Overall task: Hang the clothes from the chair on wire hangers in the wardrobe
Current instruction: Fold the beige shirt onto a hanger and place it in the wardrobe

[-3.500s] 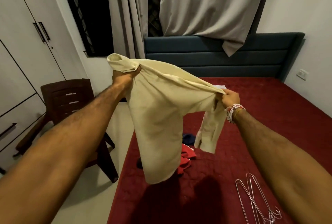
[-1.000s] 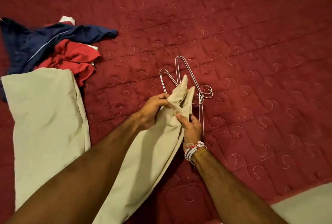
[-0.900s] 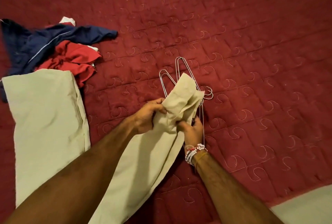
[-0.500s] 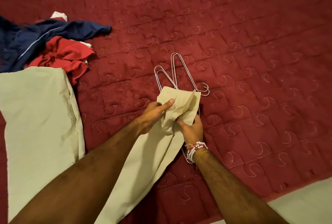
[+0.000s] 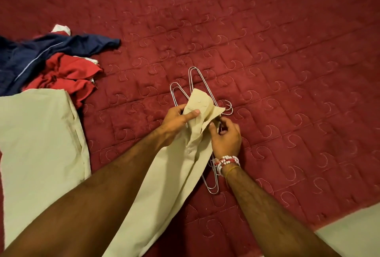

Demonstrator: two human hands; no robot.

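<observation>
Cream shirt (image 5: pixel 170 184) is lying stretched along the red quilted bed (image 5: pixel 267 61), its body spreading flat at the left edge of view and its collar end being lifted just over a small bundle of wire hangers (image 5: pixel 204 83) that is resting on the quilt. The left grip (image 5: pixel 181 116) is pinching the collar, thumb pressing down on top of the cloth and fingers curling beneath, and this appears to be holding the neck opening raised and spread so a hanger can be fed in. The right grip (image 5: pixel 225 139), with beaded bracelets (image 5: pixel 226 162) circling its wrist, is working at the collar flap's edge right where the hanger necks are crossing; its thumb is touching the cloth and its fingers are curling inward, but whether they are closing on wire, on cloth or on nothing is not possible to tell. Hanger loops are poking out beyond the collar and again below the wrist, so the bundle is sitting partly under the shirt. A navy garment (image 5: pixel 51 50) and a red garment (image 5: pixel 67 73) are waiting in a heap near the shirt's body, well apart from the hangers, probably next in line. Separating one hanger from the tangle is likely calling for care.
</observation>
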